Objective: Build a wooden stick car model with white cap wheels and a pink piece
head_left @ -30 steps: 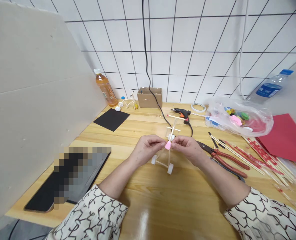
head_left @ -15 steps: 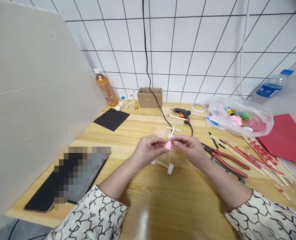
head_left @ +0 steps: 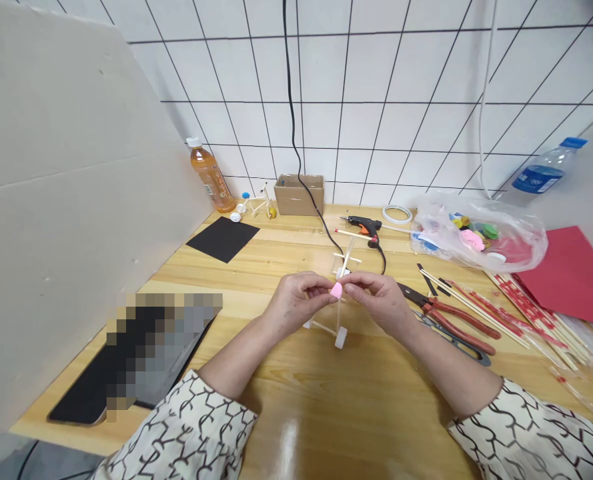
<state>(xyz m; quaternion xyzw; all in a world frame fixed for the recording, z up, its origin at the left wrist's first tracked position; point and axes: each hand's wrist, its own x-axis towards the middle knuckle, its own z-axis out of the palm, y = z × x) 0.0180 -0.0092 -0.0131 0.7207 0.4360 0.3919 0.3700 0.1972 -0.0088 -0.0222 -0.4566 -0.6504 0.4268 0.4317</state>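
Between my two hands is a small pink piece point(head_left: 337, 290), rounded and flat, on the middle of a little tricycle model made of sticks point(head_left: 347, 259). My left hand point(head_left: 303, 298) pinches the pink piece from the left side. On the other side, my right hand point(head_left: 376, 298) has its thumb and forefinger closed at the piece's upper right edge. A white wheel point(head_left: 341, 337) of the model rests on the table nearest me, with a second one partly behind my left fingers. A red-tipped stick point(head_left: 355, 235) forms the crossbar at the model's far end.
Red-handled pliers point(head_left: 461, 320), scissors and bundled sticks point(head_left: 536, 313) lie to the right. Behind the model are a glue gun point(head_left: 363, 224), a tape roll point(head_left: 397, 214) and a cardboard box point(head_left: 299, 197). A second stick model point(head_left: 253, 205) stands by black paper point(head_left: 223, 239). A plastic bag point(head_left: 521, 247) holds caps.
The pink piece has tilted slightly between my fingers. Both hands stay at nearly the same place, and the view has shifted very little.
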